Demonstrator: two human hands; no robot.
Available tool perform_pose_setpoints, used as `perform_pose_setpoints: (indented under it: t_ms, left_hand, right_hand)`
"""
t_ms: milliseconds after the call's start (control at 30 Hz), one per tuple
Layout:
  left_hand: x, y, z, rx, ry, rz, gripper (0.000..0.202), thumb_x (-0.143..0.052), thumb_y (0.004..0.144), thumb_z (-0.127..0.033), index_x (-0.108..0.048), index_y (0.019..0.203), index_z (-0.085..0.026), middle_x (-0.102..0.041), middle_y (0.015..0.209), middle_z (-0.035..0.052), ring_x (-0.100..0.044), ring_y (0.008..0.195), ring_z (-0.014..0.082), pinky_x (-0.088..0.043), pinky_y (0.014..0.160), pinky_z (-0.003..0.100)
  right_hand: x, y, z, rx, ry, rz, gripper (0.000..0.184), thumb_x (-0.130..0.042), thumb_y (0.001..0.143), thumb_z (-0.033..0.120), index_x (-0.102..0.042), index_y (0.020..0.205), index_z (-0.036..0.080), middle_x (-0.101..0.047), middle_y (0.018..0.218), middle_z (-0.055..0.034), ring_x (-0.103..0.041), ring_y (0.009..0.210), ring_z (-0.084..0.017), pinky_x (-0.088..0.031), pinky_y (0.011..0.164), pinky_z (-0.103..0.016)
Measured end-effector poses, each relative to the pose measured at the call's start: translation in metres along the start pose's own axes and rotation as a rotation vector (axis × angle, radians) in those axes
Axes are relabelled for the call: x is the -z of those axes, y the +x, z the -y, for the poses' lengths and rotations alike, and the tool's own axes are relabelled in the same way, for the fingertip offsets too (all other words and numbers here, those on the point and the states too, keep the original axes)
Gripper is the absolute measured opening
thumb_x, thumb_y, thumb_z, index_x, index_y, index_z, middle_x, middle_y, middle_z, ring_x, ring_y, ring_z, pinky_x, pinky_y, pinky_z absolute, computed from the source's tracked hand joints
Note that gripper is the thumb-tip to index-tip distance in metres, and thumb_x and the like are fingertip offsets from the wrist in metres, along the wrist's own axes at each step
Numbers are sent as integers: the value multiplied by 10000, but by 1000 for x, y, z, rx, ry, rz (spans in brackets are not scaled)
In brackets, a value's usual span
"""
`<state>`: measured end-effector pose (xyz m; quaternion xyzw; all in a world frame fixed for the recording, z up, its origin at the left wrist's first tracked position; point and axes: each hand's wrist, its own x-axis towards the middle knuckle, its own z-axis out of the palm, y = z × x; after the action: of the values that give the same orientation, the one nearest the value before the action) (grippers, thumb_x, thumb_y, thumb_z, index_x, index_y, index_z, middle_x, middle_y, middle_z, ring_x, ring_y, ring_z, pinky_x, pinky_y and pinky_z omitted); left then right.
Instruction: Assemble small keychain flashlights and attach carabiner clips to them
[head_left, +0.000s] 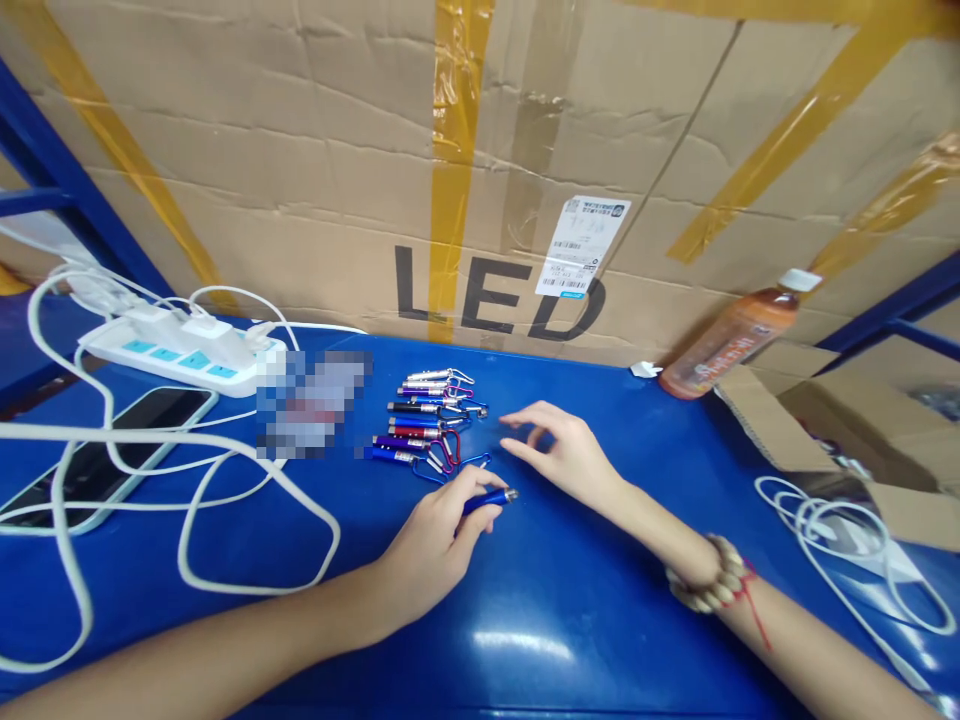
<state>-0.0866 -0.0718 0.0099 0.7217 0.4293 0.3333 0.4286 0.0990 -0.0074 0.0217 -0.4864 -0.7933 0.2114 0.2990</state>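
My left hand (435, 545) is closed round a small blue keychain flashlight (491, 497), whose silver tip points right. My right hand (559, 450) hovers just right of it with fingers loosely spread and holds nothing; a bead bracelet (709, 580) sits on that wrist. Just beyond both hands lies a row of several small keychain flashlights (420, 420) in silver, black, red, purple and blue, with carabiner clips, on the blue table (525, 600).
A white power strip (180, 350) with white cables (187, 480) and a phone (105, 450) lie at the left. A large cardboard box marked LED (495, 150) stands behind. An orange drink bottle (731, 340) lies at right beside an open carton (840, 430) and another cable (832, 530).
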Motion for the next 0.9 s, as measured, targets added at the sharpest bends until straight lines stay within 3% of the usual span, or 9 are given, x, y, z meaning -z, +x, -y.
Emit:
perform_pose_setpoints:
  t_ms: [100,200,300,400,500,633,733,800,900]
  left_hand:
    - [-1,-2,-2,7,-14,8,143,-390,889,-194,-508,969,-203,-583,768,-12,-555,709,138,-394,663,231]
    - [-2,-4,-6,50,-53,18,140,-372,897,-233,-477,985,-207,-522,658,-40,-521,640,138,-375,623,234]
    - [-4,-6,-9,73,-101,40,139,-346,902,-257,-455,971,-206,-504,641,-42,-502,626,141,-362,629,249]
    - [-6,-7,-8,92,-156,42,158,-317,915,-278,-442,973,-202,-502,636,-38,-474,603,141,-342,615,260]
    - [-9,-8,-5,110,-213,19,203,-300,925,-322,-442,1001,-197,-506,640,-30,-446,590,144,-324,597,270]
    - [-11,-9,-1,150,-260,12,256,-292,926,-393,-434,1020,-202,-500,649,-23,-403,566,145,-303,573,278]
    - [-13,-9,0,174,-270,16,287,-291,919,-442,-423,1015,-206,-497,655,-25,-378,551,141,-291,560,281]
    - [-13,-9,0,179,-270,26,304,-290,914,-467,-418,1005,-208,-497,654,-26,-370,545,138,-289,558,282]
    - [-14,-9,0,181,-265,26,324,-295,904,-492,-411,1005,-208,-496,644,-29,-375,547,140,-293,561,282]
  right_hand:
    - [-9,21,-3,65,-101,23,245,-631,795,313,-660,1019,219,-628,981,-43,-582,633,-96,-478,622,-243]
    - [-17,36,-3,85,-170,41,153,-638,788,228,-691,927,193,-646,890,-43,-587,646,-109,-451,595,-230]
    - [-18,38,-2,102,-213,67,84,-653,749,141,-706,810,167,-660,788,-37,-601,654,-115,-456,617,-221]
    - [-5,28,-2,103,-245,61,105,-676,690,106,-707,775,160,-674,734,-24,-619,642,-120,-471,625,-215]
    - [34,14,-11,38,-291,-62,155,-667,670,101,-707,807,159,-692,761,-27,-643,682,-139,-487,652,-224]
    - [122,-8,-42,-203,-417,-434,235,-625,733,169,-677,946,83,-692,871,-119,-651,753,-184,-492,729,-283]
    - [184,-32,-70,-434,-516,-665,269,-558,812,216,-653,980,29,-666,830,-175,-640,790,-198,-474,742,-297]
    - [211,-49,-85,-564,-543,-720,223,-536,859,239,-639,969,75,-652,845,-126,-628,784,-158,-485,745,-286]
    - [227,-67,-96,-669,-544,-731,194,-504,905,273,-594,994,126,-621,961,-60,-607,799,-126,-517,719,-295]
